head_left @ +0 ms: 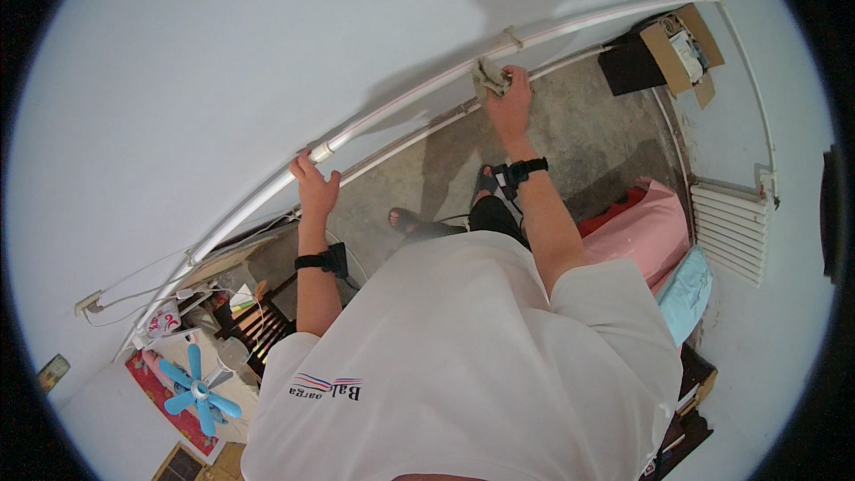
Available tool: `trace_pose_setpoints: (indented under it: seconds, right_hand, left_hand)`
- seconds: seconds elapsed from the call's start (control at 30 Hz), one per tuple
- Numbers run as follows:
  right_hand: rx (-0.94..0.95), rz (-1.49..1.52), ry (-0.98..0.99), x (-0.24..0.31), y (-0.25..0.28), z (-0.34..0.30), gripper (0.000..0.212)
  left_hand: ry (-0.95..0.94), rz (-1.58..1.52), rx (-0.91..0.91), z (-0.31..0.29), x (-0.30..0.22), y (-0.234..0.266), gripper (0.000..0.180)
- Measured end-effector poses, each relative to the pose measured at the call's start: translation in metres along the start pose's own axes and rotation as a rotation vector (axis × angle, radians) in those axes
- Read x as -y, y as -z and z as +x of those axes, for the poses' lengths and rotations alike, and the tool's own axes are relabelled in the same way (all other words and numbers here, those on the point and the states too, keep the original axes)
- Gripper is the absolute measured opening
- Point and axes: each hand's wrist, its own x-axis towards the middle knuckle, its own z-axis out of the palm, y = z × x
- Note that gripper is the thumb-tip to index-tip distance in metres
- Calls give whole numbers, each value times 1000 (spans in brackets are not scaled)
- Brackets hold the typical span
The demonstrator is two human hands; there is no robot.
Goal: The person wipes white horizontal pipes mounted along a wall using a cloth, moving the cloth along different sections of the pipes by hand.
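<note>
A long white pipe [401, 103] runs along the wall, with a thicker white coupling [321, 152] partway along it. My left hand [314, 189] touches the pipe just beside that coupling, fingertips on it and thumb spread away. Farther right, my right hand [511, 111] is closed on a crumpled grey-green cloth [489, 77]. The cloth lies against or very close to the pipe's lower side, near a small pipe bracket [512, 36]. Dark straps with small devices circle both wrists.
A thinner pipe [405, 144] runs lower along the wall. An open cardboard box [681, 53] stands far right, near a white radiator [728, 224] and a pink cover [643, 224]. At the left are a blue-bladed fan [198, 389], trailing cables and a wall socket [87, 304].
</note>
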Motion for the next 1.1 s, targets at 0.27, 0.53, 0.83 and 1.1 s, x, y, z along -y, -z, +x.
trace_pose_setpoints:
  seconds: [0.27,0.53,0.83,1.1]
  right_hand:
    - [-67,39,-103,-35,6,18,41]
    - [-128,179,-321,-43,2,27,46]
    - [14,320,-398,-76,-21,29,34]
    - [155,252,-360,-31,-37,-5,38]
  left_hand:
    - [1,39,-38,0,-2,-2,72]
    - [-49,67,-89,0,6,-6,72]
    - [-3,46,-97,1,-3,-8,71]
    - [-9,-2,-79,-1,-6,-5,71]
